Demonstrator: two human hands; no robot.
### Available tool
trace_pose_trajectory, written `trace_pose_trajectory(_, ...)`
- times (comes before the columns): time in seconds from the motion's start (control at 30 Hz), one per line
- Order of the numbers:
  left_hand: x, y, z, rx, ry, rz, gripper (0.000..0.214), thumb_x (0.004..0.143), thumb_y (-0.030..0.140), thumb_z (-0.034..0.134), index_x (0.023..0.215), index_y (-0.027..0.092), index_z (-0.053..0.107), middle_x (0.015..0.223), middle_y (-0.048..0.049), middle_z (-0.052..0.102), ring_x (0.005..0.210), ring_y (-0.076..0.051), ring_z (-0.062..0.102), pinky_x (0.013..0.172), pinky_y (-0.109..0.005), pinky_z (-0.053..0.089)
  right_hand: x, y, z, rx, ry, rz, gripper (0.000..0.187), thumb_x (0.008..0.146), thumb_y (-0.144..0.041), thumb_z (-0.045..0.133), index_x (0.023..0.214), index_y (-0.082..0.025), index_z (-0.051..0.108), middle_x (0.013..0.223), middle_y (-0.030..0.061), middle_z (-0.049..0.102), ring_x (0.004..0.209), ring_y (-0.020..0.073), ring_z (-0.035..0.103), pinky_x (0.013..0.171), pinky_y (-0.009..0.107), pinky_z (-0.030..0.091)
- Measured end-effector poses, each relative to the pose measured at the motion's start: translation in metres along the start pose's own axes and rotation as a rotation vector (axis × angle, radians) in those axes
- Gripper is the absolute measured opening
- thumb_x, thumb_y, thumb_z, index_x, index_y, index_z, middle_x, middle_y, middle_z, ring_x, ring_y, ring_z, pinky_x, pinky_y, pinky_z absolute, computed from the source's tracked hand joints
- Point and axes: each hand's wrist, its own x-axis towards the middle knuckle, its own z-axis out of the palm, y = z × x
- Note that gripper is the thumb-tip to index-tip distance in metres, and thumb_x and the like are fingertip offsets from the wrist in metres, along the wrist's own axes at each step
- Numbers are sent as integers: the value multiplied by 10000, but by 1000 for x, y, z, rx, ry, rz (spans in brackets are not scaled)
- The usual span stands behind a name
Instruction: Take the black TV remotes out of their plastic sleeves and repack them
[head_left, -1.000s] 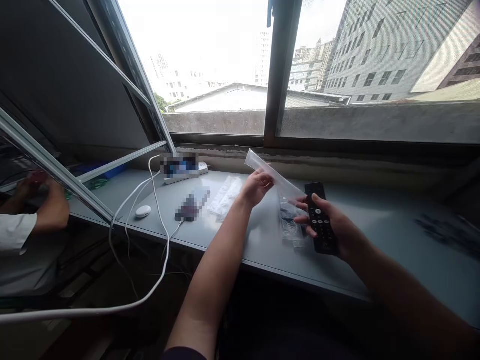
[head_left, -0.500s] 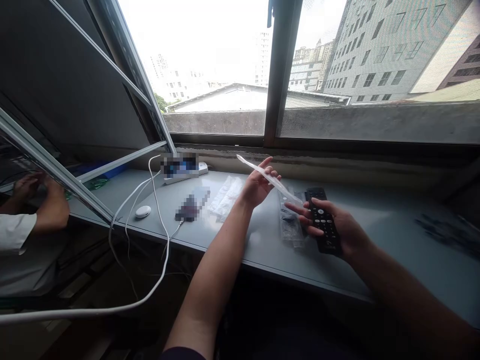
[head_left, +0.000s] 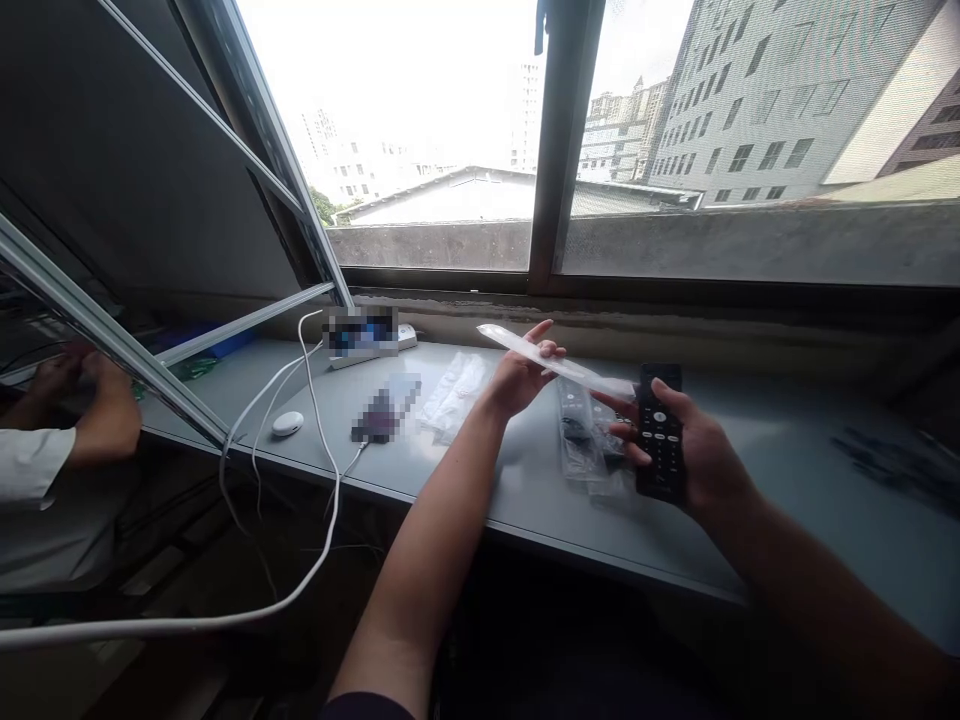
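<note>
My left hand (head_left: 516,382) grips a clear, flat plastic bag (head_left: 570,370) that slants across its fingers above the table. The bag's right end reaches the fingertips of my right hand (head_left: 711,460). That hand is closed round a black remote control (head_left: 660,455), held upright with its button side facing me and the thumb near its top. Just left of the remote, black remotes in clear bags (head_left: 579,435) lie on the table, partly behind my right fingers. Beyond my left forearm lies a stack of clear plastic bags (head_left: 454,392).
A white round device (head_left: 287,425), a pixelated object (head_left: 384,410) on a cable and a white power strip (head_left: 407,337) are on the left. White cables (head_left: 334,500) hang over the edge. A metal frame (head_left: 244,318) separates a co-worker's hands (head_left: 105,378). Dark items (head_left: 892,462) lie far right.
My right hand has moved slightly right with the remote, which now stands more upright. The bag's right end has shifted right, and more of its flat face shows.
</note>
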Motion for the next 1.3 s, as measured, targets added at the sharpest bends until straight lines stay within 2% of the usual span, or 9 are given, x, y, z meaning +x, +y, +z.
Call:
trace_pose_trajectory(0.2, -4, 3, 4, 18, 7, -18, 681, 817, 71, 776, 1462, 269, 681, 821, 60, 604, 945, -146, 701, 1047, -333, 508, -1, 2, 0, -32, 2, -79, 244, 1153, -366, 558, 1370, -315, 658, 1229, 103, 863, 660, 193, 815, 380, 224, 551)
trace_pose_trajectory(0.4, -3, 1, 3, 30, 4, -72, 671, 844, 109, 808, 1487, 250, 673, 830, 43, 645, 987, -177, 748, 1098, -365, 523, -7, 3, 2, -147, -77, -60, 309, 1163, -408, 526, 1273, -219, 744, 1290, 173, 851, 661, 208, 812, 376, 234, 533)
trace_pose_trajectory(0.5, -1, 0, 1, 43, 47, -62, 666, 881, 148, 812, 1512, 276, 644, 1053, -36, 787, 1119, -234, 778, 1099, -399, 549, -9, 3, 1, -199, -76, -17, 375, 1146, -466, 549, 1268, -201, 784, 1113, 167, 879, 467, 166, 688, 378, 251, 529)
trace_pose_trajectory(0.57, 0, 0, 0, 63, 79, -77, 552, 940, 219, 781, 1476, 281, 664, 1241, -93, 818, 1190, -267, 777, 1084, -408, 570, -9, 4, 1, -212, -60, -10, 390, 1131, -480, 568, 1248, -189, 800, 1021, 162, 878, 405, 142, 618, 371, 248, 512)
trace_pose_trajectory(0.67, 3, 2, 1, 80, 112, -125, 336, 1038, 381, 677, 1329, 224, 740, 1308, -140, 819, 1230, -296, 766, 1072, -410, 594, -9, 4, 0, -215, -40, -53, 373, 1114, -456, 590, 1238, -181, 809, 981, 155, 868, 435, 147, 634, 371, 235, 496)
trace_pose_trajectory(0.87, 7, 8, 0, 16, 184, -148, 599, 1068, 689, 507, 1224, 173, 767, 1288, -200, 804, 1253, -343, 755, 1036, -435, 629, -5, 7, -10, -300, -53, -103, 563, 1044, -575, 706, 1462, -203, 761, 762, 87, 811, 455, 176, 635, 423, 260, 541)
trace_pose_trajectory(1.07, 9, 5, -3, 85, 319, -202, 691, 1072, 737, 464, 1316, 145, 723, 1246, -214, 789, 1140, -332, 794, 973, -432, 653, -11, 10, -6, -488, -29, -262, 575, 971, -585, 837, 1428, -240, 784, 935, 91, 856, 479, 167, 656, 440, 298, 575)
trace_pose_trajectory(1.2, 4, 3, 0, 174, 164, -365, 786, 1006, 802, 559, 1352, 115, 719, 1233, -255, 796, 1149, -384, 806, 959, -469, 652, -15, 17, -2, -656, -70, -421, 306, 914, -479, 931, 1115, -255, 874, 1300, 122, 816, 509, 143, 650, 434, 328, 584)
trace_pose_trajectory(1.3, 0, 6, 4, 183, 24, -393, 798, 975, 840, 593, 1308, 129, 731, 1265, -260, 797, 1159, -389, 807, 978, -465, 643, -13, 21, -2, -856, -163, -566, 206, 923, -462, 919, 911, -265, 860, 1534, 101, 709, 923, 304, 812, 622, 383, 695)
